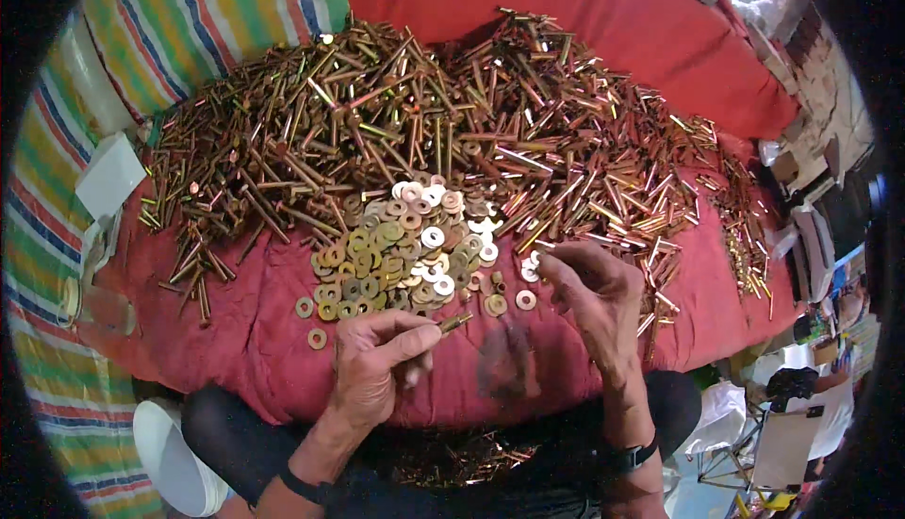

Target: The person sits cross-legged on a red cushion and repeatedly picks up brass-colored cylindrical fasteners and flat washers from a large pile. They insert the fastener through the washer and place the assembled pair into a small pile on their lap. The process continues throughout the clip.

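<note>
My left hand (380, 359) is closed, thumb and fingers pinching a short yellowish metal bolt (457, 323) whose end points right. Directly beyond it spreads a heap of flat round washers (377, 260), some brassy and some bright silver. To the right, my right hand (596, 297) is curled, its fingertips over a few loose washers (529, 272). Whatever those fingertips pinch is too small or hidden to make out. Between the hands lie a single washer (526, 300) and a small metal sleeve or nut (499, 279).
A large pile of long coppery bolts (311, 123) covers the far side of the red cloth (255, 330). Striped sheeting (57, 236) hangs at the left, beside a white tub (174, 462). More metal pieces (462, 458) lie below, between my legs. A folding chair (784, 444) stands at right.
</note>
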Available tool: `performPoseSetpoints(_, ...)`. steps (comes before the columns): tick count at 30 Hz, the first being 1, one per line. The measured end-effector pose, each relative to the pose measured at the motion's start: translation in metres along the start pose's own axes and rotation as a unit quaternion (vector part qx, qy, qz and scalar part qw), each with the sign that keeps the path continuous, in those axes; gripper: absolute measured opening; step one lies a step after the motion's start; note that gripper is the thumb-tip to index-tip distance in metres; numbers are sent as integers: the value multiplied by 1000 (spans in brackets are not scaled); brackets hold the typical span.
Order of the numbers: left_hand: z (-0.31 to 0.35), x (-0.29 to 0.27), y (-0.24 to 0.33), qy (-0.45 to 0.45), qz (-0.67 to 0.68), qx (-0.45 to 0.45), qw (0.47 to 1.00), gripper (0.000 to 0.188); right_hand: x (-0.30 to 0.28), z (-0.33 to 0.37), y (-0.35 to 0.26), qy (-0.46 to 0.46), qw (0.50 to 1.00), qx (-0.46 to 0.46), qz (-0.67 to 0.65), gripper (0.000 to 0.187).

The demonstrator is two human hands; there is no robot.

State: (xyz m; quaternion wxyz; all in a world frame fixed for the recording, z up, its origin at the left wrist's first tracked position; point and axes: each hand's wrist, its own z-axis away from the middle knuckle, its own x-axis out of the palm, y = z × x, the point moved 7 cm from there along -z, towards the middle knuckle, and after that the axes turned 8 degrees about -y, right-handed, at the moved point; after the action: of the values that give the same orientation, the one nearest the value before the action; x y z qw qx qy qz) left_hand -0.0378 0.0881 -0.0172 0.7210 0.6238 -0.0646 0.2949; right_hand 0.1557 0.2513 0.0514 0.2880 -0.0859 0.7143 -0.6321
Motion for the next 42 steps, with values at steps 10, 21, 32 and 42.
performPoseSetpoints(10,-1,0,0,27,-73,-33,996,17,51,-6,32,-84,859,-222,454,16)
performPoseSetpoints(21,0,0,2,26,-58,-27,998,18,66,7,21,-204,837,-217,459,45)
performPoseSetpoints(32,2,-1,6,17,-103,-35,994,16,58,9,11,-153,871,-208,417,32)
performPoseSetpoints(42,5,-2,3,-14,-49,-76,996,16,52,21,-12,-192,979,-32,-67,26)
